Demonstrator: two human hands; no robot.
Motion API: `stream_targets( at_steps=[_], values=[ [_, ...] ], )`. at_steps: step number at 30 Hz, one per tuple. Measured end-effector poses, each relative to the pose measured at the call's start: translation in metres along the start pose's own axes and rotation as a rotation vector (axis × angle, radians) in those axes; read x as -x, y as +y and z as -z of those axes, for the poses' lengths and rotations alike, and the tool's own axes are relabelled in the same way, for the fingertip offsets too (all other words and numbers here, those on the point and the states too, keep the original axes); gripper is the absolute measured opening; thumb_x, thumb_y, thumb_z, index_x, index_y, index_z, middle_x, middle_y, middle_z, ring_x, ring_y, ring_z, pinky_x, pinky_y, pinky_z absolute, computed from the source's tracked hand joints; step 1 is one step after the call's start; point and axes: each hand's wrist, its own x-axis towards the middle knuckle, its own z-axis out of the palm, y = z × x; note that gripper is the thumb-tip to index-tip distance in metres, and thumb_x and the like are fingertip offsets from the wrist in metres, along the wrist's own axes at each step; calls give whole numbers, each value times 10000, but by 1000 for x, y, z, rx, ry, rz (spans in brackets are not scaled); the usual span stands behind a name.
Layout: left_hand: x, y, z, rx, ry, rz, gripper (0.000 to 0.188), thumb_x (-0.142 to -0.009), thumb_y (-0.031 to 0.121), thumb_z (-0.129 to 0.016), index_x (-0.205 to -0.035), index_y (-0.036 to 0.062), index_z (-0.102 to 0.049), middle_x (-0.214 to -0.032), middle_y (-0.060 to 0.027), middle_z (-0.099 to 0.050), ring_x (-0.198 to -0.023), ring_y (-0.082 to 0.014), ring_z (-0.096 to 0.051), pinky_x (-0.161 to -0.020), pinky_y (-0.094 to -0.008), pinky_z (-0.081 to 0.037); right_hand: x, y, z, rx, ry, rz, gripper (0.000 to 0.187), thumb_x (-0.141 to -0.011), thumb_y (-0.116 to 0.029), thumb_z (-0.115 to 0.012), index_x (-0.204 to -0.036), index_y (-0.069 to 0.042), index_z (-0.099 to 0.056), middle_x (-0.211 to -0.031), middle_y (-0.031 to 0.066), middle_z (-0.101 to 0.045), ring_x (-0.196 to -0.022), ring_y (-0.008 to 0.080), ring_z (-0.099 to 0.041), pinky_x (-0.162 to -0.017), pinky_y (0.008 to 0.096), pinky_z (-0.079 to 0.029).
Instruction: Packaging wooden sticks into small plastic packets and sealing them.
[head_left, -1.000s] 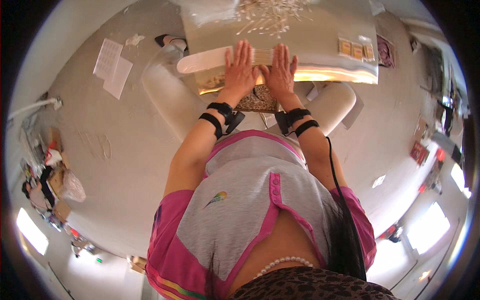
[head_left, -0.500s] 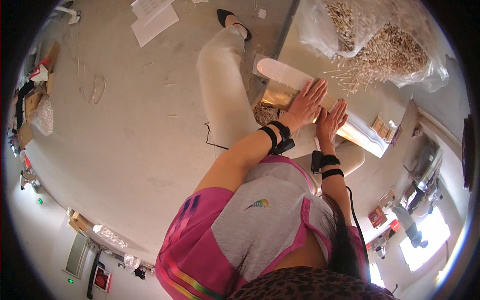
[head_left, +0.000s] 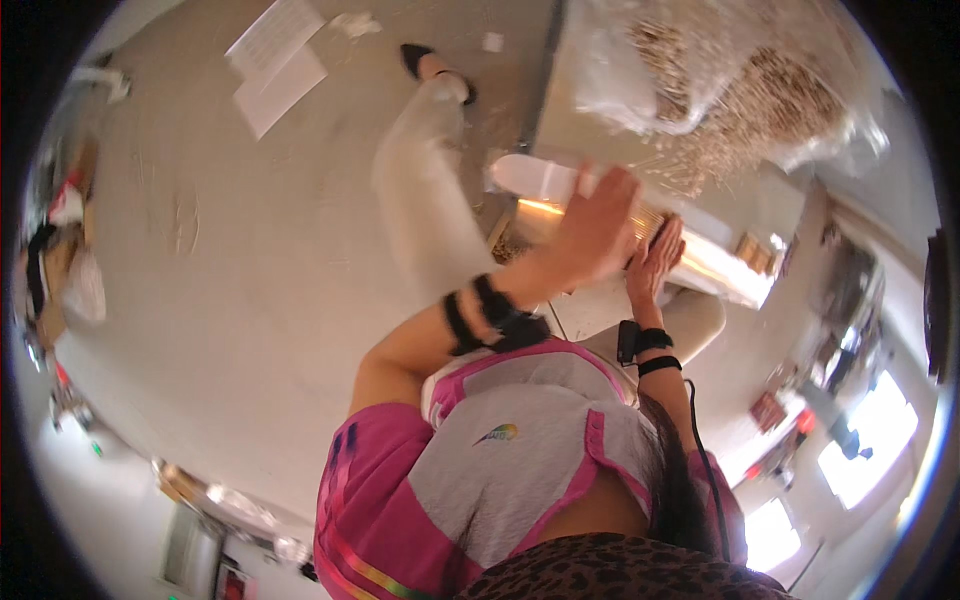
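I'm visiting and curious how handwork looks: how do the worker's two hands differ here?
The left hand is strongly blurred; the right hand is sharper. The left hand also looks larger in the picture than the right hand. Both are bare, each with black straps behind it.

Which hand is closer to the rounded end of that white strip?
The left hand, the blurred one, nearer the rounded end of the white strip; the right hand is sharper and farther to the right.
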Motion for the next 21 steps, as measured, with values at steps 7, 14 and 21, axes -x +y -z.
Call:
stream_targets(
  at_steps=[7,14,21],
  values=[
    [-46,-213,102,-176,-158,119,390,-1028,296,-605,-1308,29,-658,-1217,-205,-709,-1125,-364,-673,-977,-424,-517,-18,-9,-1,-463,59,-314,690,-867,-59,-585,-1535,-69,-411,-1460,209,-507,-1362,408,-442,-1174,500,-342],
    [-124,-285,111,-501,-555,322,398,-945,284,-681,-1179,-38,-674,-1174,-278,-685,-1127,-435,-646,-939,-471,-508,-7,-16,16,-315,129,-258,712,-927,-152,-612,-1559,-2,-321,-1532,223,-410,-1450,424,-349,-1217,520,-274],
    [-134,-475,39,-454,-768,225,456,-858,329,-747,-1165,-6,-701,-1133,-274,-701,-1121,-467,-629,-955,-501,-504,-4,-22,17,-239,64,-252,660,-1007,-329,-517,-1555,-8,-337,-1559,191,-407,-1464,372,-359,-1223,512,-262]
  ],
)
